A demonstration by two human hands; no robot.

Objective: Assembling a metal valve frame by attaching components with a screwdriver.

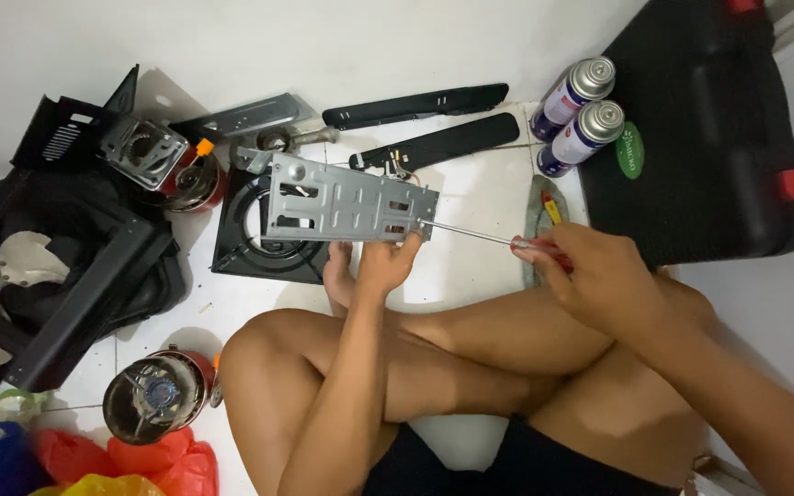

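My left hand (388, 264) grips the lower right edge of a grey perforated metal plate (342, 199), held upright above a black square stove part (259, 241). My right hand (590, 271) is closed on the red handle of a long screwdriver (480, 236). Its thin shaft runs left and its tip touches the plate's right side, close to my left fingers. I sit cross-legged on white floor tiles, my knees under both arms.
Two black strips (415, 104) and two spray cans (581, 110) lie at the back, beside a black case (709, 138). Black stove housing (66, 266) and a burner (153, 395) sit on the left. Coloured plastic bags (94, 464) fill the near left corner.
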